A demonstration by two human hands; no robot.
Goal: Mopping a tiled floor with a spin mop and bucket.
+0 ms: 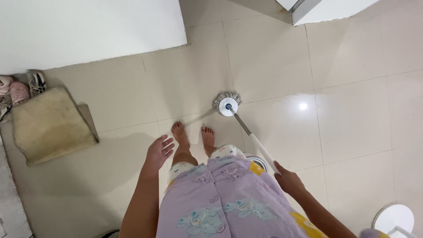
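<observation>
Nearest, at six o'clock, a lilac garment (229, 198) printed with pale blue bears hangs over the person's legs. At five o'clock the right hand (288, 180) has its fingers closed around the white grip of the mop handle (253, 139). The left hand (159, 151), at seven o'clock, hangs free above the floor with its fingers spread wide, holding nothing. Just beyond, two bare feet (194, 135) stand side by side on the tiles. From the right hand the handle slants up toward twelve o'clock, turning to bare metal before it meets the mop head (227, 103), a round white disc fringed with grey strands that rests flat on the floor (352, 114) just ahead of the toes.

Glossy cream tiles with thin grout lines cover the floor, and a lamp glints on them at two o'clock. A worn beige mat (50, 125) lies at nine o'clock, with a few shoes (20, 90) bunched at its far corner. A white wall (88, 28) fills ten to eleven o'clock; a white door frame (326, 8) edges in at one o'clock. A round white object (393, 218) sits at four o'clock. Bare tile lies open from twelve to three o'clock.
</observation>
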